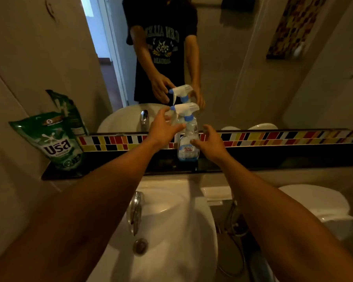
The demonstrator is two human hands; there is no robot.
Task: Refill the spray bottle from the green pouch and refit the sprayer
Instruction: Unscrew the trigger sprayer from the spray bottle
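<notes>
The left hand [164, 127] is reaching with fingers spread, closing on nothing, its fingertips arriving just beside the white sprayer [184, 110] and the neck below it. The right hand [210, 142] is hovering equally open, thumb nearly brushing the lower body of the spray bottle [188, 142]. The bottle is standing upright on the dark shelf [273, 162] directly ahead between both hands, long axis vertical, sprayer seated on top, so the left is looking nearer for unscrewing and the right for steadying. The green pouch [53, 142] is leaning against the wall well apart to the left. Nothing is blocking the way; the sink [171, 251] and tap [135, 210] are lying below
</notes>
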